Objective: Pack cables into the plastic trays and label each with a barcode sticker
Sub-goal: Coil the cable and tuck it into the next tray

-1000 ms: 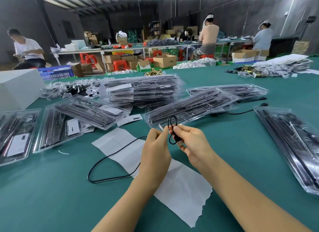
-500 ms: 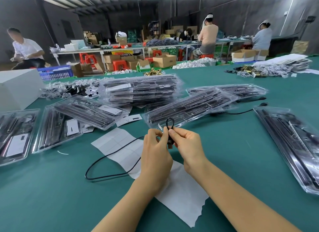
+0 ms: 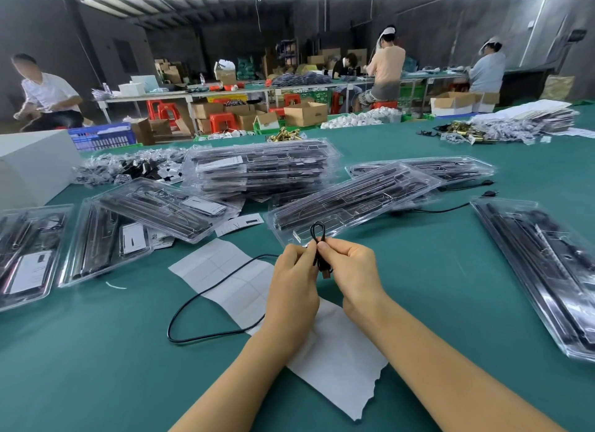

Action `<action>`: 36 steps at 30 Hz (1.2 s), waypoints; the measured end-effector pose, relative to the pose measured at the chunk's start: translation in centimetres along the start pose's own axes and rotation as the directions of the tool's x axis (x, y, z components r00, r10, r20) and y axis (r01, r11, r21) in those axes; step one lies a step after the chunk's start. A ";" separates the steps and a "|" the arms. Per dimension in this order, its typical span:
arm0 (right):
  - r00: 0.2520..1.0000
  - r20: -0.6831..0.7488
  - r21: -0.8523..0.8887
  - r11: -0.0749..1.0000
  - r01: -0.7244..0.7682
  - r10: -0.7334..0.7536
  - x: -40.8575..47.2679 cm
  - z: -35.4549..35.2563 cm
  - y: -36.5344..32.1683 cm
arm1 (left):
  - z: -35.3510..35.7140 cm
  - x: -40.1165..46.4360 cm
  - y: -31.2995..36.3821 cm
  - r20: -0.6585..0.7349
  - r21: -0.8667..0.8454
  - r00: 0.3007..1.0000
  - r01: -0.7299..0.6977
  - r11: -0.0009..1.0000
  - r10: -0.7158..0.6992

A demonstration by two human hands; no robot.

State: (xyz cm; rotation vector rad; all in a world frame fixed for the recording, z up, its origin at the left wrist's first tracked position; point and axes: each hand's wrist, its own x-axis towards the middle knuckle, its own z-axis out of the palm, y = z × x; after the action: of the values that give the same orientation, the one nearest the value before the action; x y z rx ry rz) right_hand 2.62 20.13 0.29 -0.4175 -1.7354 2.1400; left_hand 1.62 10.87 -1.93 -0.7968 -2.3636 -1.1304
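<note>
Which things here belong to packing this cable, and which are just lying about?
In the job: black cable, pinched by left hand and right hand; clear tray just beyond; sticker backing sheet.

Lying about: white box, gold clips, bagged parts.

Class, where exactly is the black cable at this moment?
In the head view, centre: the black cable is pinched between left hand and right hand, its slack trailing left across the white paper.

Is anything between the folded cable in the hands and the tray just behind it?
Nothing visible. Both hands, left and right, pinch the cable, whose loop already overlaps the tray's near edge in this view. The cable's slack trails left over the paper, away from the tray.
</note>
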 end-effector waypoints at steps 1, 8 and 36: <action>1.000 -0.004 0.002 1.000 -0.009 0.009 0.1 -0.1 -0.1 | 0.0 0.0 0.1 0.000 -0.022 1.000 0.016 1.000 -0.016; 0.974 -0.018 0.274 0.938 -0.211 0.224 1.7 -2.1 -2.3 | 0.1 -0.5 0.4 -0.043 0.073 0.999 0.026 0.997 -0.023; 0.840 0.269 -0.130 0.882 -0.452 0.470 1.6 -3.9 -4.3 | -2.3 0.8 -0.6 0.124 0.009 0.992 -0.012 1.000 0.011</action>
State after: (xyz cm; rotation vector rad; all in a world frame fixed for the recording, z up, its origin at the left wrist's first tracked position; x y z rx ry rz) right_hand 3.32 25.05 3.66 -0.6155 -2.0323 2.6013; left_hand 0.86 9.01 -0.41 -0.9000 -2.4602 -1.0936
